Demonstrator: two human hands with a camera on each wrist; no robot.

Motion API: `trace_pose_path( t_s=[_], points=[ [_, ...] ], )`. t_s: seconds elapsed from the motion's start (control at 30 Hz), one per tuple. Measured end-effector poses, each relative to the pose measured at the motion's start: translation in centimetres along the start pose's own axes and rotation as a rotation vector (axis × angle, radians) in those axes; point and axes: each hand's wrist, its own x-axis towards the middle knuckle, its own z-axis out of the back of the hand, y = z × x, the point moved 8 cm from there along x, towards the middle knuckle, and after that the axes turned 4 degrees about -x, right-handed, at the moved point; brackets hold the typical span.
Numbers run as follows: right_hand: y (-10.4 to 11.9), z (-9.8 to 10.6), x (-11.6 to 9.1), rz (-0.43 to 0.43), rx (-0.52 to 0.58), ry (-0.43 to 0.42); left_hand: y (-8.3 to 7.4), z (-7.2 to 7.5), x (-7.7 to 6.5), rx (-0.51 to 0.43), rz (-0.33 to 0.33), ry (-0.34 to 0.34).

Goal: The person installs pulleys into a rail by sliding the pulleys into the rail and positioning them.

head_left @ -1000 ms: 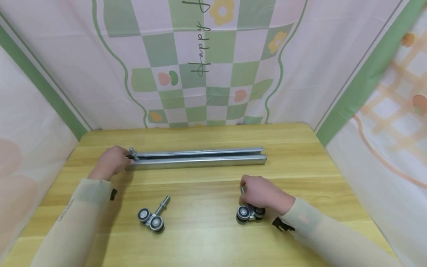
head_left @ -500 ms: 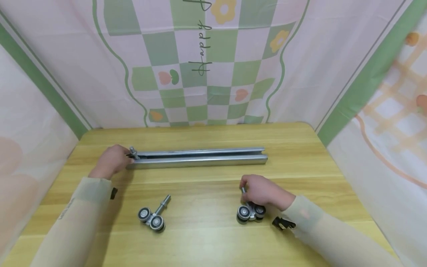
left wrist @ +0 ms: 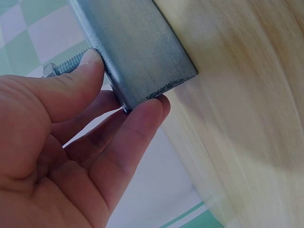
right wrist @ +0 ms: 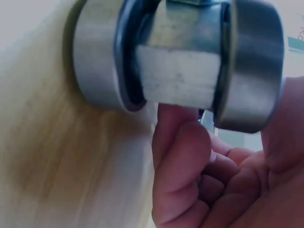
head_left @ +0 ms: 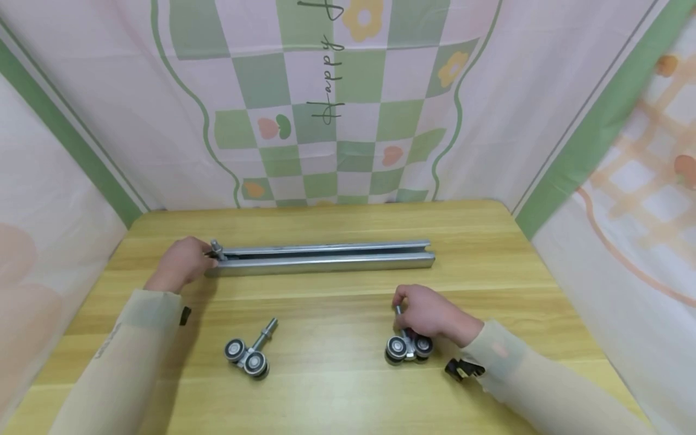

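Note:
A long metal rail (head_left: 326, 257) lies across the wooden table (head_left: 337, 386). My left hand (head_left: 204, 258) holds its left end, where a bolt (head_left: 217, 247) sticks up from the channel. In the left wrist view the thumb (left wrist: 80, 76) lies against the bolt (left wrist: 59, 68) and the index finger (left wrist: 147, 111) hooks under the rail's cut end (left wrist: 142, 57). My right hand (head_left: 402, 311) grips the stem of a wheeled roller trolley (head_left: 405, 347) near the table's front right. The right wrist view shows that trolley (right wrist: 180, 76) close up, with fingers (right wrist: 180, 142) curled below it.
A second roller trolley (head_left: 249, 353) with a threaded stem lies on its side at the front left. Patterned cloth walls (head_left: 337, 109) close in the table on three sides. Bare wood lies between the rail and the trolleys.
My right hand has drawn back a little on the trolley, so its wheels show more. The left hand and the rail have not moved.

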Motion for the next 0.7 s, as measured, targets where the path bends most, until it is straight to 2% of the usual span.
trace_pose_path(
  t_s=[0.7],
  points=[
    [0.3,1.6,-1.1,0.070,0.040,-0.118,0.1,-0.1,-0.2,-0.029,0.025,0.009]
  ],
)
